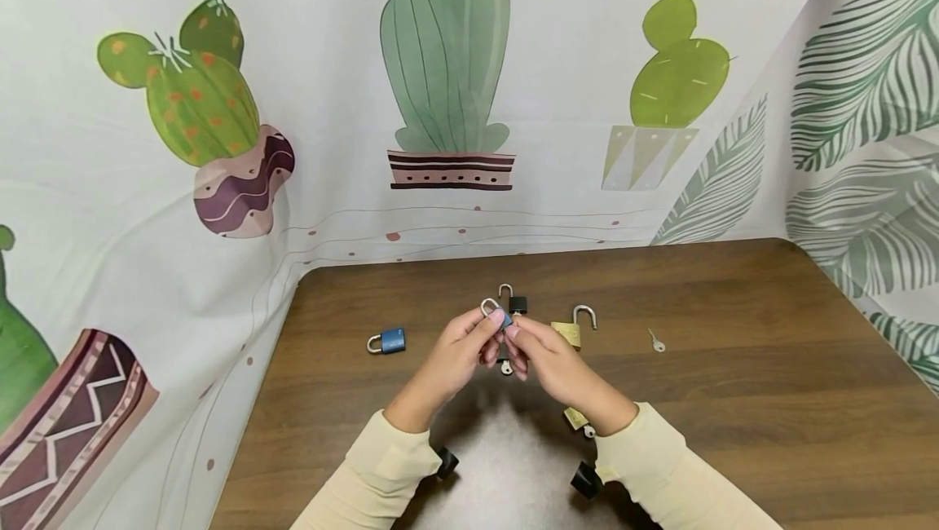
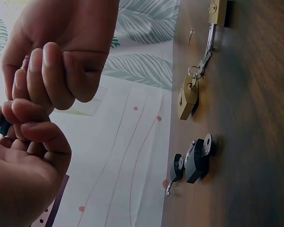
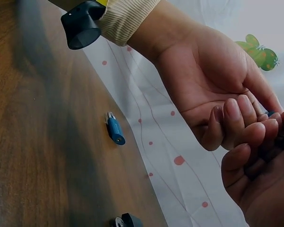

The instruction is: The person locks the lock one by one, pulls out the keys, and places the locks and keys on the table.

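Over the middle of the table, my left hand (image 1: 460, 348) pinches a small blue padlock (image 1: 506, 320) between thumb and fingers, its silver shackle pointing up and away. The right hand (image 1: 546, 355) meets it, thumb and curled fingertips on the padlock's lower end. Whether a key sits between those fingertips is hidden. In the right wrist view only a sliver of blue shows between the two hands. Below the hands lies a black padlock (image 2: 196, 161) with a key in it. Farther back is another black padlock (image 1: 517, 304) with its shackle raised.
A second blue padlock (image 1: 392, 341) lies at left, shackle toward the left edge. Right of the hands is a brass padlock (image 1: 566, 334) with its shackle swung out. Nearer me sits another brass padlock (image 1: 575, 418) with a key (image 1: 589, 431). A loose key (image 1: 657, 344) lies farther right.
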Available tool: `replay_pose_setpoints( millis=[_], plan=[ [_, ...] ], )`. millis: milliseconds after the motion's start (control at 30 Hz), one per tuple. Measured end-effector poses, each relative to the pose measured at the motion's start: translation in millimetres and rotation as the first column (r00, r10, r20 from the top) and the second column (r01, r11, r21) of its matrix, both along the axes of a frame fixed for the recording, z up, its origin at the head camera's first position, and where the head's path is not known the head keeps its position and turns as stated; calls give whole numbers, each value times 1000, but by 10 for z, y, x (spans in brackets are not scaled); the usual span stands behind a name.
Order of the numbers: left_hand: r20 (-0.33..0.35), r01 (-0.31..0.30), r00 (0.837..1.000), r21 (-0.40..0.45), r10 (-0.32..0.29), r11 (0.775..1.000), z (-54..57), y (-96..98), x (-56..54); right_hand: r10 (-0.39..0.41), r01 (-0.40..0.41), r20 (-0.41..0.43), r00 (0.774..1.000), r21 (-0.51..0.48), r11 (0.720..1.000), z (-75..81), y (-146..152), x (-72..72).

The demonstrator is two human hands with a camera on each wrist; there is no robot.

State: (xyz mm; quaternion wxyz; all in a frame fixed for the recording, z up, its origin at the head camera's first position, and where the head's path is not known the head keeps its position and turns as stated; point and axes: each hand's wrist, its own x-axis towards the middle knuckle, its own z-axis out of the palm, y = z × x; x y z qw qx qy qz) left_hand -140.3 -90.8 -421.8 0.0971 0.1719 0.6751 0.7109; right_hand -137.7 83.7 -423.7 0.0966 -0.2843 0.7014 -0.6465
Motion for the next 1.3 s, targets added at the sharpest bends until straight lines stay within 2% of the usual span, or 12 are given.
replay_pose_setpoints(
  millis=[233,500,600,700,833,1300],
  plan=[
    [-1,40,999,19,-39,999,-29,21,-4,-4,6,-65,998,25,1000,-25,11,-20],
    [-20,67,998,74,-66,995,-58,41,-7,-14,14,-38,999,11,1000,-19,15,-14],
    [-11,44,999,89,-43,995,-65,62,4,-41,41,-26,999,15,999,-23,12,-9],
    [4,-4,1000,93,4,996,-70,94,20,-78,78,-24,997,36,996,-24,8,-5],
    [13,-53,999,98,52,994,-79,125,36,-85,86,-24,996,34,996,-27,12,-3],
    [-18,-51,998,109,53,993,-79,119,44,-95,95,-11,995,-11,995,-44,6,0]
  ],
)
